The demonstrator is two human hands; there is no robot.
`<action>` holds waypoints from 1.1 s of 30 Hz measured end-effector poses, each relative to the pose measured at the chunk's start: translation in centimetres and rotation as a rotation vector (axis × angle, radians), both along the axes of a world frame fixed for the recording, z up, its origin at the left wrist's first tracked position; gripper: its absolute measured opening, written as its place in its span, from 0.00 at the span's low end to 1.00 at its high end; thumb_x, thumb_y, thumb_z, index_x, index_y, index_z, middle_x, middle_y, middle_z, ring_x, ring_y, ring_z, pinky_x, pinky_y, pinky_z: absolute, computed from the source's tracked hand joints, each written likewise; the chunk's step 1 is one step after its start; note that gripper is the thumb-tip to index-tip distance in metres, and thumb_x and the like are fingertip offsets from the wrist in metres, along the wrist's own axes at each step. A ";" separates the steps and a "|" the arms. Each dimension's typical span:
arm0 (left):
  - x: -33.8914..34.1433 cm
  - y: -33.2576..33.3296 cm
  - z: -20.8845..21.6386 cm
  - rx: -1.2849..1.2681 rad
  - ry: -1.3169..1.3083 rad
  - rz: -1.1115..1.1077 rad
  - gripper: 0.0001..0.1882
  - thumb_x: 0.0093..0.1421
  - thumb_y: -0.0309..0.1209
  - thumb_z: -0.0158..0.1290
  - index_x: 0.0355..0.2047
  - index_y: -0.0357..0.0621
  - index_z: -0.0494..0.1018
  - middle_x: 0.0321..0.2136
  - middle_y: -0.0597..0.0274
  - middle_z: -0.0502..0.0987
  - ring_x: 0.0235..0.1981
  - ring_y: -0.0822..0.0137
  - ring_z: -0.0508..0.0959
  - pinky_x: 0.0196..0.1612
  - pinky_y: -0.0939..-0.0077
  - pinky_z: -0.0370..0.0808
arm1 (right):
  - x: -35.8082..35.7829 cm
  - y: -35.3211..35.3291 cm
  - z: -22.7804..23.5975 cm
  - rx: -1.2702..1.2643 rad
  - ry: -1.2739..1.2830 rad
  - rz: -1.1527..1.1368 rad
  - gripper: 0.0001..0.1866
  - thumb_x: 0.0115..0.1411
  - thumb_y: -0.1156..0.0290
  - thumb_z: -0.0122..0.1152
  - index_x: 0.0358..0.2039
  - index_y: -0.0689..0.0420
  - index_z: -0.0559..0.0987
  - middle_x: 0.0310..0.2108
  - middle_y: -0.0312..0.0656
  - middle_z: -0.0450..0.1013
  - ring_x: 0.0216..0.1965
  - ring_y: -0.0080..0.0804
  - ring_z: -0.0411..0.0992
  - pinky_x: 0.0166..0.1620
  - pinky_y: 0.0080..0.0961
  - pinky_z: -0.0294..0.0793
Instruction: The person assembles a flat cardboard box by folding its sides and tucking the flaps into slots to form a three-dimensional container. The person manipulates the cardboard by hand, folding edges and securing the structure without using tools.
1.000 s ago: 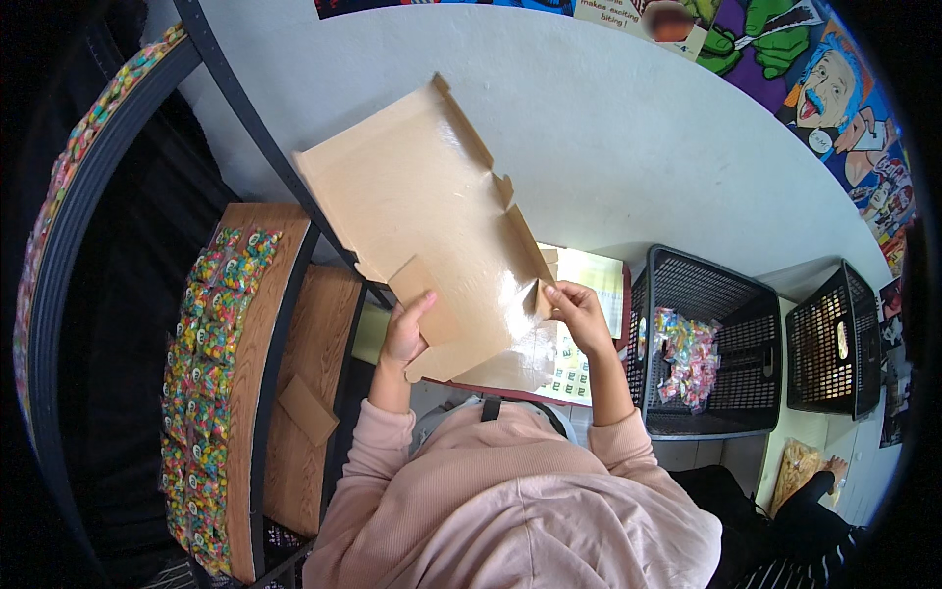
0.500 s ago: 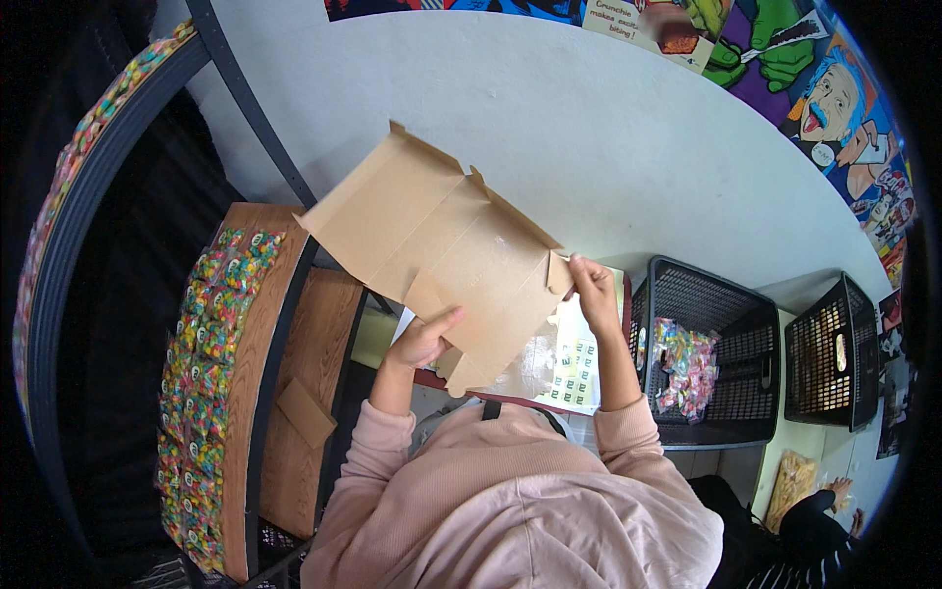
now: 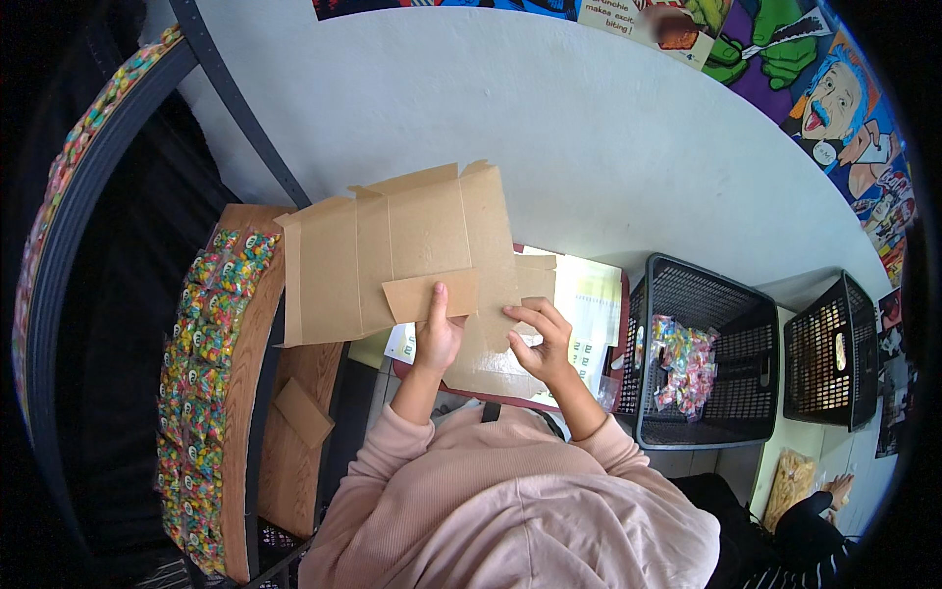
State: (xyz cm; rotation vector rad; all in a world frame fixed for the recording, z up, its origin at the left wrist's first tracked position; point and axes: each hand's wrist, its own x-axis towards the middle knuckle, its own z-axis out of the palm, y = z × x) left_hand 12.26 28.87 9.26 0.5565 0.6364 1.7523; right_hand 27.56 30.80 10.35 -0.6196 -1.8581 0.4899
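Note:
A flat, unfolded brown cardboard box (image 3: pixel 417 231) with creases and flaps is held up in front of me. My left hand (image 3: pixel 441 339) is closed on its lower edge, thumb pressed over a small cardboard flap (image 3: pixel 412 296). At the right end of the cardboard, my right hand (image 3: pixel 546 339) is beside a side flap (image 3: pixel 536 278), its fingers bent with a gap between thumb and forefinger. Whether those fingertips touch the cardboard is hard to tell. Beneath lies a dark red-edged board (image 3: pixel 622 324) with white printed sheets (image 3: pixel 586 294), partly covered by the cardboard.
To the left, wooden shelves (image 3: pixel 257 393) carry rows of colourful candy bags (image 3: pixel 201 393) and a cardboard piece (image 3: pixel 303 412). A black crate (image 3: pixel 726 383) with wrapped sweets (image 3: pixel 684 368) stands right, beside another black basket (image 3: pixel 832 353). Another person's hand (image 3: pixel 840 489) is near a bag of pale yellow pieces (image 3: pixel 791 486).
The cardboard has turned to lie more level and come lower. My right hand has let go of its right corner and moved left and down; my left hand still holds it.

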 end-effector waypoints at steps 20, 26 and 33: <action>2.4 -0.2 -0.9 0.063 0.063 0.020 0.24 0.61 0.33 0.39 0.56 0.44 0.47 0.52 0.58 0.58 0.53 0.64 0.61 0.54 0.67 0.60 | -2.0 -0.2 -0.4 -0.794 0.759 0.061 0.19 0.52 0.79 0.54 0.44 0.61 0.60 0.26 0.39 0.70 0.26 0.23 0.71 0.28 0.18 0.74; 1.9 0.2 -1.8 0.075 0.126 0.038 0.23 0.62 0.34 0.39 0.55 0.43 0.50 0.51 0.58 0.59 0.51 0.65 0.62 0.52 0.69 0.61 | -2.3 -0.7 -0.1 -0.928 0.697 0.167 0.13 0.55 0.73 0.52 0.41 0.63 0.66 0.27 0.42 0.72 0.24 0.27 0.72 0.30 0.20 0.74; 2.3 -0.3 -2.4 0.015 0.294 0.020 0.19 0.61 0.35 0.40 0.50 0.39 0.58 0.46 0.58 0.65 0.48 0.65 0.66 0.50 0.69 0.64 | -1.7 -1.0 -0.9 -0.905 0.620 0.142 0.07 0.56 0.71 0.53 0.29 0.62 0.72 0.19 0.41 0.72 0.23 0.26 0.72 0.30 0.22 0.72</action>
